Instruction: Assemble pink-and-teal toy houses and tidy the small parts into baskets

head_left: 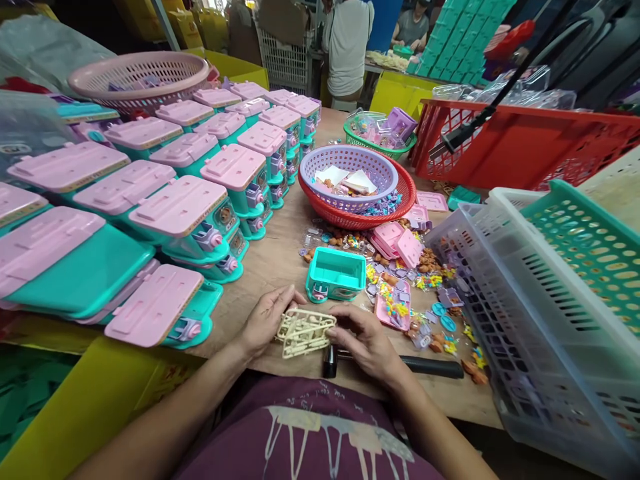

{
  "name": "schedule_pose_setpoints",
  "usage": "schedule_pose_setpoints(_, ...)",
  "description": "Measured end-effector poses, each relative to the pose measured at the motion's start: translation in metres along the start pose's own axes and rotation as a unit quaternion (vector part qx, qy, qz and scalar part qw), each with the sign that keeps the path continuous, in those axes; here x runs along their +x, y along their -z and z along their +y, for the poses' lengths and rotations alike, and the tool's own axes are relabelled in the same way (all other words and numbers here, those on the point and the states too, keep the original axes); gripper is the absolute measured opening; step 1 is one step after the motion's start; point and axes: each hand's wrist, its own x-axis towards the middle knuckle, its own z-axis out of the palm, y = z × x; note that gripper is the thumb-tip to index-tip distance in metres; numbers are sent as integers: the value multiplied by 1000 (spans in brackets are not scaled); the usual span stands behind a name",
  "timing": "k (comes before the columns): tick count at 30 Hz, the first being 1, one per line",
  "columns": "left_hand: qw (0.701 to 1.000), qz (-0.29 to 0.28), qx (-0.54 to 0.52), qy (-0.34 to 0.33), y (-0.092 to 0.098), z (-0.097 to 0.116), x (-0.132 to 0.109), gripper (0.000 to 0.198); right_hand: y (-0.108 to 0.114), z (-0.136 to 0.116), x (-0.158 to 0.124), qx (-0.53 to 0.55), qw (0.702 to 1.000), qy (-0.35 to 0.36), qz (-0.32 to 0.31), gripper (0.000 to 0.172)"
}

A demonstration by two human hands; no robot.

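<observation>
Cream-coloured plastic parts frames (306, 333), thin sprues with small pieces on them, are held in front of my body between both hands. My left hand (267, 321) grips their left end, thumb on top. At the right end, my right hand (367, 341) pinches them between thumb and fingers. Just beyond the hands stands an open teal box (337, 272) with a small pink-and-purple piece on its front. Below my right hand lies a hammer (433, 366) with a black handle, its middle partly covered by that hand.
Stacked teal boxes with pink lids (175, 207) fill the left side. A purple basket (350, 160) rests in a red basket (325, 207) beyond the teal box. Small bagged parts (395, 300) and pink lids (393, 240) lie to the right, beside plastic crates (470, 280). People are farther back.
</observation>
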Motion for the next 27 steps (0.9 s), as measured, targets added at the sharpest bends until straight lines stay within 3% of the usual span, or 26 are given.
schedule_pose_setpoints(2, 999, -48, 8, 13, 1, 1, -4, 44, 2, 1, -1, 48, 998, -35, 38, 21)
schedule_pose_setpoints(4, 998, -56, 11, 20, 2, -1, -7, 42, 4, 0, -2, 100, 992, -57, 42, 23)
schedule_pose_setpoints(7, 999, -11, 21, 25, 0, -3, -6, 41, 4, -6, -3, 114, 990, -73, -38, 25)
schedule_pose_setpoints(10, 999, 40, -13, 4, -3, -1, -2, 41, 0, -11, 0, 30, 992, -72, -96, 34)
schedule_pose_setpoints(13, 998, 37, -47, -26, -5, 7, -1, 45, -4, -11, 6, -24, 996, -43, -73, 43)
schedule_pose_setpoints(16, 996, 26, -41, -73, -4, 15, -6, 50, -4, -13, 12, -77, 995, -1, -71, 20)
schedule_pose_setpoints(18, 991, 42, -4, -125, -3, 15, -11, 47, -4, -14, 13, -102, 993, 18, -50, 13)
schedule_pose_setpoints(22, 976, 76, 65, -194, -1, -2, -17, 37, -13, -7, 11, -127, 991, 31, 38, 10)
schedule_pose_setpoints(27, 967, 133, 119, -181, -4, -25, -10, 31, -25, 5, 12, -198, 979, -8, 43, 18)
